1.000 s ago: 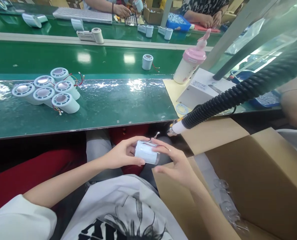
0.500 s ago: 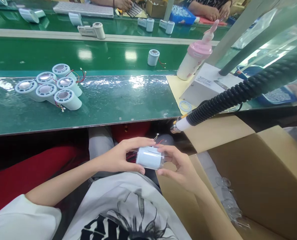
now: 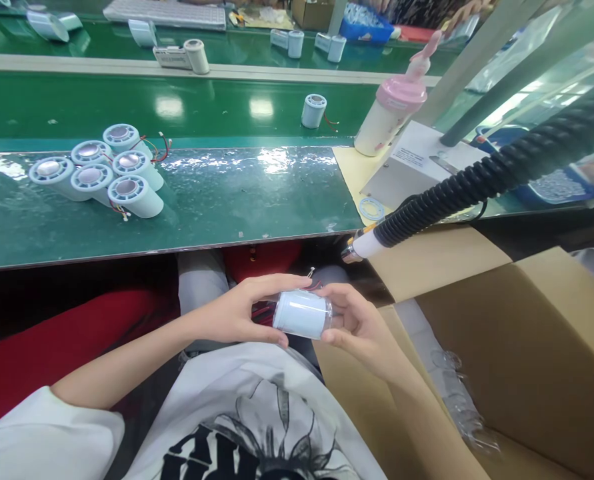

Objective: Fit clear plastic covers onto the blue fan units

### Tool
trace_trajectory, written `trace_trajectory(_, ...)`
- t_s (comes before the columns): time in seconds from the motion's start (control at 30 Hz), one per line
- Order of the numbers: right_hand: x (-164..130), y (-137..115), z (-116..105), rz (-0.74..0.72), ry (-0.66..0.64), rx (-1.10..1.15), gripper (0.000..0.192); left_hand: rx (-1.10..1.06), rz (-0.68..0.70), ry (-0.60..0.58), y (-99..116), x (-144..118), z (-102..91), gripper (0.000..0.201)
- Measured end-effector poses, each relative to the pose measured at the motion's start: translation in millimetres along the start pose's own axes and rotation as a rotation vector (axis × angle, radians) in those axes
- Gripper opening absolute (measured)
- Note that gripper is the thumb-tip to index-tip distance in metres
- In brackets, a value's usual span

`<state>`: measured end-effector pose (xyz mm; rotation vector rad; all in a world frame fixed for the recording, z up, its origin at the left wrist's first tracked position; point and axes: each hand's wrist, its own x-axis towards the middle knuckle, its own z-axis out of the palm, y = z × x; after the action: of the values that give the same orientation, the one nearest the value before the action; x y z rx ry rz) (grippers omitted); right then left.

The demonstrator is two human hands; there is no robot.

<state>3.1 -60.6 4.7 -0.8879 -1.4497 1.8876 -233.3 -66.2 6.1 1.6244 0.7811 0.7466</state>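
Note:
Above my lap, a pale blue cylinder in a clear plastic sleeve lies on its side between both hands. My left hand is wrapped round its left end, thumb below and fingers above. At the right end my right hand grips it, with the thumb at the lower edge and fingertips at the rim. Thin red and white wires stick out behind it. On the bench to the left stands a cluster of several similar pale blue cylinders with wires and ring-shaped vented tops.
A black flexible hose with a metal tip hangs right of my hands. An open cardboard box holds clear plastic pieces. Behind stand a pink-lidded bottle, a white metal box and a lone cylinder on the green belt.
The lone cylinder on the belt has shifted slightly right. My right hand has moved a little along the sleeve's right end. Across the belt, the co-workers' hands have moved.

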Motion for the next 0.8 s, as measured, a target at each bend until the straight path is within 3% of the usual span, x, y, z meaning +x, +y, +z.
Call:
trace_trajectory(0.43,6.4,0.5,4.3,0.171,0.055,0.218,0.036,0.160,0.046,-0.030,-1.9,-1.9,-3.5,0.080)
trace_trajectory(0.8,9.3,10.7,10.3,0.336,0.062,0.264,0.049,0.028,0.056,-0.039,-3.3,-4.3,-2.5,0.076)
